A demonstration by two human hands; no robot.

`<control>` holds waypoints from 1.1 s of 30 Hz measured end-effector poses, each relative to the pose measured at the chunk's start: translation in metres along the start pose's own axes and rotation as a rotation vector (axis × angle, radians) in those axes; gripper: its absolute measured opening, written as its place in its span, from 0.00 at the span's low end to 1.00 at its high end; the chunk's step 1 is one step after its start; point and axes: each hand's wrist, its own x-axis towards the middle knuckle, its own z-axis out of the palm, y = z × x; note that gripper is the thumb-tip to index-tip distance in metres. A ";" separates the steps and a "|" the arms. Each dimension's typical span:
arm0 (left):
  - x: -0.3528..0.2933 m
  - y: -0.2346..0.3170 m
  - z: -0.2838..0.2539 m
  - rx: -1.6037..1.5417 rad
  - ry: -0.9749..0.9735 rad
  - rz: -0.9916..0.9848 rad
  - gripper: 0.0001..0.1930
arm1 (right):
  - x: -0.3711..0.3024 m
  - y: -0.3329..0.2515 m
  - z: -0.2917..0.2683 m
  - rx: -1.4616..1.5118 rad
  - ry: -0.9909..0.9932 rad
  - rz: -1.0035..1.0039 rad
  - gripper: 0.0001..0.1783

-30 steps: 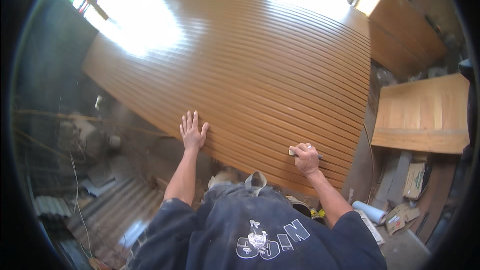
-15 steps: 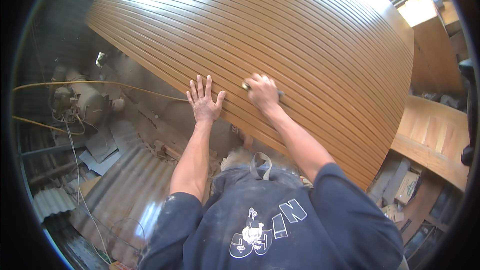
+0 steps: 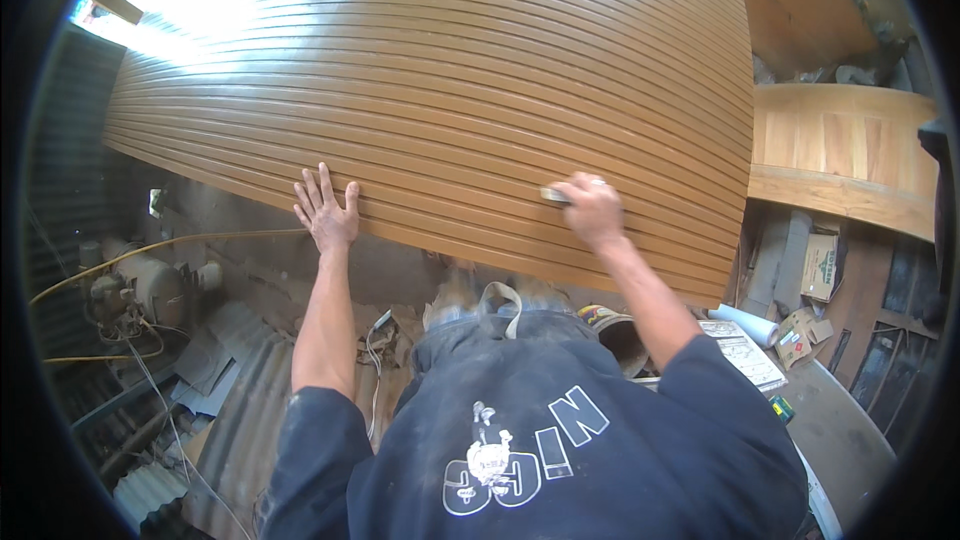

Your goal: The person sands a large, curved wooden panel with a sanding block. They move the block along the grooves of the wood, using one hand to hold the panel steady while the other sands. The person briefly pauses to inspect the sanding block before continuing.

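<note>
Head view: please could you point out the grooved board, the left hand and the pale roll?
Grooved board [image 3: 440, 122], head view: middle of its face.
Left hand [image 3: 333, 224], head view: back of the hand.
Pale roll [image 3: 743, 324], head view: middle of its side.

A glossy brown, parallel-grooved panel [image 3: 450, 130] lies beneath a small, pale-ended, partly hidden tool [image 3: 553, 195] near its front edge.

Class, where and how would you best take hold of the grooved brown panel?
Probably by the long near edge, from the person's side: the panel is broad, its visible face only narrowly grooved, while that edge lies exposed where the left grip rests. The underside is hidden.
</note>
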 end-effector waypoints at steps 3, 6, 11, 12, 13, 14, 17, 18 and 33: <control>0.003 0.004 0.000 -0.016 -0.031 -0.041 0.43 | -0.067 0.087 -0.060 -0.031 -0.039 0.074 0.16; 0.007 0.014 -0.002 -0.043 -0.074 -0.098 0.45 | -0.111 0.147 -0.091 0.007 -0.039 0.205 0.19; 0.009 0.031 -0.006 -0.080 -0.146 -0.188 0.51 | -0.123 0.155 -0.088 -0.028 -0.041 0.119 0.21; 0.009 0.032 -0.006 -0.075 -0.146 -0.194 0.52 | -0.116 0.147 -0.082 -0.025 0.022 0.094 0.20; 0.009 0.033 -0.006 -0.096 -0.140 -0.187 0.52 | -0.109 0.135 -0.075 0.033 0.049 0.073 0.19; 0.008 0.034 -0.005 -0.109 -0.130 -0.182 0.52 | -0.095 0.123 -0.066 0.027 -0.035 0.062 0.19; 0.003 0.034 -0.004 -0.116 -0.121 -0.178 0.52 | -0.051 0.075 -0.032 0.046 -0.060 -0.050 0.19; 0.003 0.033 -0.004 -0.123 -0.095 -0.156 0.52 | -0.035 0.055 -0.017 0.042 -0.071 -0.086 0.19; 0.003 -0.027 -0.017 0.006 -0.078 0.221 0.51 | 0.189 -0.227 0.153 0.131 -0.016 -0.142 0.09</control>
